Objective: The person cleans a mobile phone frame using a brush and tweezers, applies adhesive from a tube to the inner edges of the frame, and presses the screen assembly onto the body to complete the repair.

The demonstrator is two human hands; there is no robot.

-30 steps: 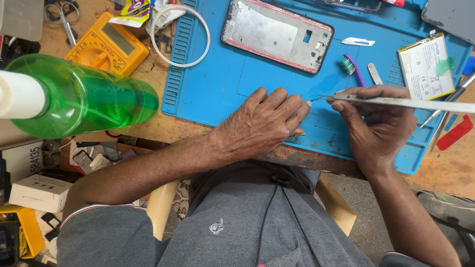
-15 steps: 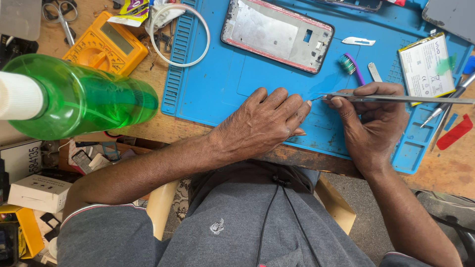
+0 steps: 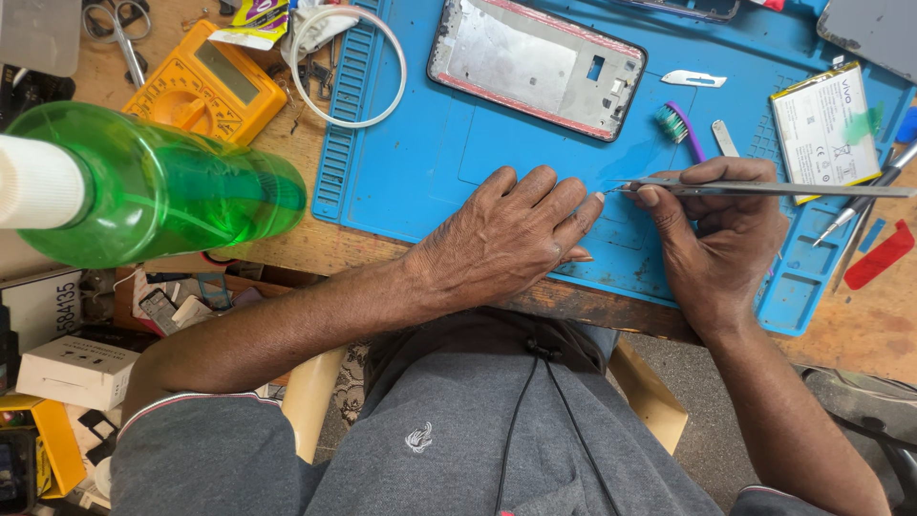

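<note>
My left hand [image 3: 506, 239] lies flat, fingers together, holding nothing, steadying near the blue mat's [image 3: 411, 162] front edge | right hand [image 3: 716, 239] pinches metal tweezers [image 3: 764, 188], tips meeting my left fingertips | phone frame [image 3: 537, 65] parked toward the back edge, clear of work.

Near the lower middle of the frame, the left hand [image 3: 506, 239] lies flat, palm down, on the blue work mat [image 3: 420, 143]. Just right of it, the right hand [image 3: 721, 239] pinches metal tweezers [image 3: 764, 188], tips pointing left toward the left fingertips. A phone frame [image 3: 535, 62] sits at upper centre, a battery [image 3: 823, 124] upper right, a yellow multimeter [image 3: 205, 84] upper left, a green bottle [image 3: 153, 186] at left.
</note>
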